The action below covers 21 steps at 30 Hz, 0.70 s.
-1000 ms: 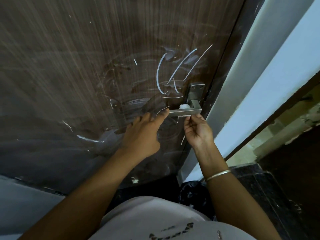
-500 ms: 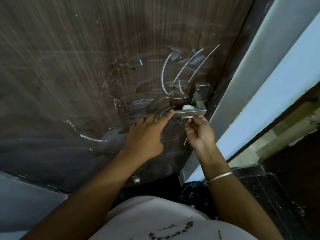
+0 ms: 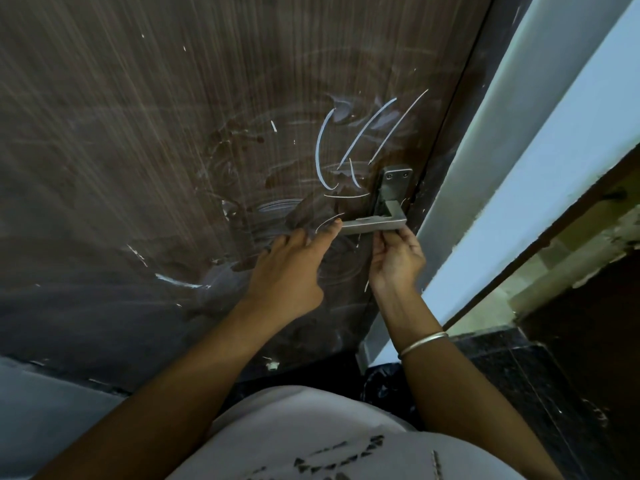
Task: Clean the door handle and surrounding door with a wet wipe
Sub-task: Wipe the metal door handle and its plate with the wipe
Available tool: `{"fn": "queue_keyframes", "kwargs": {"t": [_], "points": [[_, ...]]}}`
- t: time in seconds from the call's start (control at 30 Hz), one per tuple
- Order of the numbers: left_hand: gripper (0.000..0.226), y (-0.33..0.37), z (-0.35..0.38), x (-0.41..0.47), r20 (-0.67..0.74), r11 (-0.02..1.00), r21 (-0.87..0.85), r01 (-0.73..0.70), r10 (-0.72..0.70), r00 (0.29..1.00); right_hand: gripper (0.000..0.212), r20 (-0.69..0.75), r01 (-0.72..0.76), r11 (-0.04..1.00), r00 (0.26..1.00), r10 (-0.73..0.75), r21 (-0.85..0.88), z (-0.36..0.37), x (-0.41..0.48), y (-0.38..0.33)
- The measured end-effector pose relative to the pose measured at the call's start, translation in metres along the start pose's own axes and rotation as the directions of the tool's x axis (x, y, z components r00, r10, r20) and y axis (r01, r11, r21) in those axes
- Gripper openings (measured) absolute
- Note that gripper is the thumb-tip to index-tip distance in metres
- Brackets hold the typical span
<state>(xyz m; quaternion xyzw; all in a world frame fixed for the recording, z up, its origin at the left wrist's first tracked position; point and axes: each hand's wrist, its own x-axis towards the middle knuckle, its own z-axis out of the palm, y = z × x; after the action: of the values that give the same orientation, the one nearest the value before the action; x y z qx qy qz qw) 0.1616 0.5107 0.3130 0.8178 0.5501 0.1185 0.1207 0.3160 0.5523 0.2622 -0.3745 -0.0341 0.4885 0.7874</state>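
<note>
Brushed steel, the square-edged lever door handle (image 3: 372, 226) sits near the right edge of the dark brown wood-grain door (image 3: 173, 150); rigid and fixed, I judge, slick where damp, so I should brace it rather than squeeze. My left hand (image 3: 289, 271) lies spread on the door, forefinger touching the lever's free end; my right hand (image 3: 394, 259) pinches up under the bar with fingers together. No wet wipe shows now; whether those fingers hide one I cannot tell. Pale smears arc across the wood above.
</note>
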Motion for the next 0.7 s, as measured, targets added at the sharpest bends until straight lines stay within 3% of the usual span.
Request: {"fn": "queue_keyframes", "kwargs": {"t": [0.2,0.4,0.57,0.7], "points": [[0.093,0.001,0.0,0.001,-0.004,1.0,0.009,-0.007,0.007,1.0,0.021,-0.007,-0.022,0.991,1.0,0.021,-0.132,0.001,-0.002,0.004],[0.093,0.001,0.002,0.0,-0.008,1.0,0.021,-0.007,0.007,1.0,0.021,-0.028,-0.01,0.997,1.0,0.012,0.078,-0.002,0.01,-0.015],[0.087,0.002,0.002,0.001,-0.004,1.0,-0.013,-0.018,0.017,1.0,0.021,0.024,-0.089,0.995,0.996,0.09,-0.052,-0.006,0.002,0.0],[0.097,0.002,0.001,0.002,0.032,1.0,-0.012,-0.007,0.007,0.999,0.023,-0.036,-0.103,0.994,0.994,0.104,0.038,-0.016,0.01,-0.004]]}}
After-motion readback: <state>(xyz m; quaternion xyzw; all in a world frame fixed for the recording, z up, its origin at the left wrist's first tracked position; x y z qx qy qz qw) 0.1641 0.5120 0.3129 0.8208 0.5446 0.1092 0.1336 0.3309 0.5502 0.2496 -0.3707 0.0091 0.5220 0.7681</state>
